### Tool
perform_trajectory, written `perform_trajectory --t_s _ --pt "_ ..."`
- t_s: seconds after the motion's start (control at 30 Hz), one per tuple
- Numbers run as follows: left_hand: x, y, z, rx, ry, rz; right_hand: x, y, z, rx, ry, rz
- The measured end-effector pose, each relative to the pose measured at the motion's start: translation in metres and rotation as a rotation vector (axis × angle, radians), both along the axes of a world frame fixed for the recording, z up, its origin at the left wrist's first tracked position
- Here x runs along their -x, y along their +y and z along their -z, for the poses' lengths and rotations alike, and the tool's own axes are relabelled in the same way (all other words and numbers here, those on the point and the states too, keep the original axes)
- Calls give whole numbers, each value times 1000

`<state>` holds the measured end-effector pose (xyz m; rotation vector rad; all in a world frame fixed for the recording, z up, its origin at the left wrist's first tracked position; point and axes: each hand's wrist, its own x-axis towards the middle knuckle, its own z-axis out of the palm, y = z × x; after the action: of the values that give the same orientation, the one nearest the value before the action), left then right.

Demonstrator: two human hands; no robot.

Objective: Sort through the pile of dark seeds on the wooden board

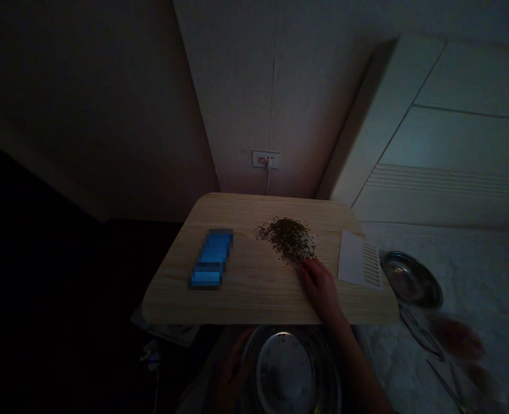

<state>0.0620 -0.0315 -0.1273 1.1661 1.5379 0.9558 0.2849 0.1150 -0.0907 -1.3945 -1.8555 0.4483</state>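
My right hand rests on the small wooden table, its fingers bent together at the near edge of a pile of small dark greenish grains. What its fingertips pinch, if anything, is too small to see. Below the table's front edge is a round metal basin with a few dark specks inside. In deep shadow, my left hand grips the basin's left rim.
A phone with a blurred blue screen lies left on the table; a white slotted plastic piece lies right. On the pale bedding are a metal bowl, scissors-like tools and a smeared reddish shape. A wall socket holds a plug.
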Motion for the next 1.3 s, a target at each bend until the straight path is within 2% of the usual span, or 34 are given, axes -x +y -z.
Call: perform_trajectory --t_s 0.3,0.43,0.57,0.87,1.13,1.3 --pt "1 -1 0 10 -20 55 -1 0 0 4 6 -8" --pt "0 0 -2 -3 -8 18 -1 -1 0 6 17 -11" --pt "1 0 -2 5 -16 49 -1 -2 0 -1 39 -3" --pt "2 -2 0 10 -10 28 -2 -4 -2 12 29 -9" --pt "2 0 -10 7 -33 44 -2 -4 -4 17 45 -11" --pt "2 -1 -10 10 -20 27 -3 -4 -1 -1 38 -8"
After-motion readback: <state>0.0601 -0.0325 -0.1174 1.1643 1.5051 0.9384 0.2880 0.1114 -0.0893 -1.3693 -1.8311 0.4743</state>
